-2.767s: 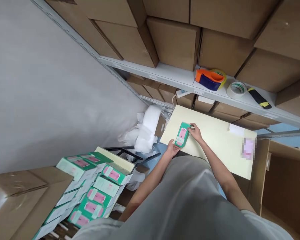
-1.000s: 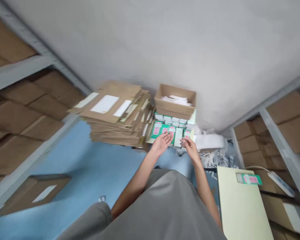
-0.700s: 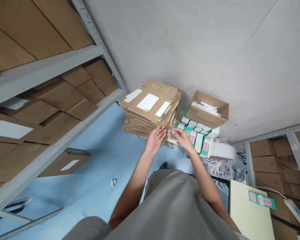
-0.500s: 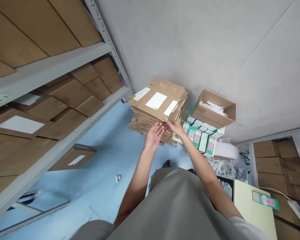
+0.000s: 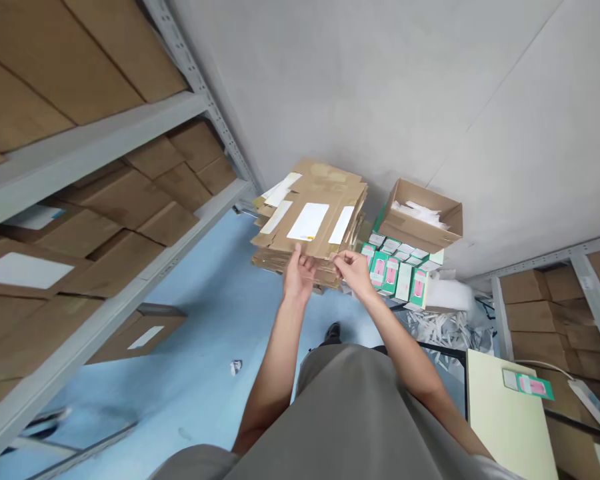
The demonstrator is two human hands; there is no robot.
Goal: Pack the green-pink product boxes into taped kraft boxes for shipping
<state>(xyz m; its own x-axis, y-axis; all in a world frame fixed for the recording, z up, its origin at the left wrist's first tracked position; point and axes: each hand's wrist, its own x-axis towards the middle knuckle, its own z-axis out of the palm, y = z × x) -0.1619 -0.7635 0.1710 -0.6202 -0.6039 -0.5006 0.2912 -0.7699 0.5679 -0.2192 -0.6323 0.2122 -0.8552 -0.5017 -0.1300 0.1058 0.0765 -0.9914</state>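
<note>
A stack of flattened cardboard boxes [image 5: 275, 260] stands ahead of me by the wall. Its top flattened cardboard box [image 5: 287, 233] carries white labels and overhangs the stack's near side a little. At the near edge, my left hand [image 5: 299, 277] grips this box, thumb on top and fingers bent below the rim. My right hand [image 5: 354, 272] pinches the near right corner, its fingers closed. Right of the stack are several green-and-white product boxes [image 5: 390, 272] with pink panels. An open carton [image 5: 423, 227] with white paper inside rests above them.
Metal shelving [image 5: 180, 263] full of brown cartons runs along my left. More shelved cartons [image 5: 540, 320] are at right. A cream tabletop [image 5: 505, 427] bears one green box [image 5: 529, 385]. Shredded paper [image 5: 450, 333] and a crumpled scrap [image 5: 236, 367] lie lower down on the blue floor.
Both hands have closed on the near edge of the top flattened box. That box has slid slightly toward me, showing more labels beneath it at left. The view has shifted slightly.
</note>
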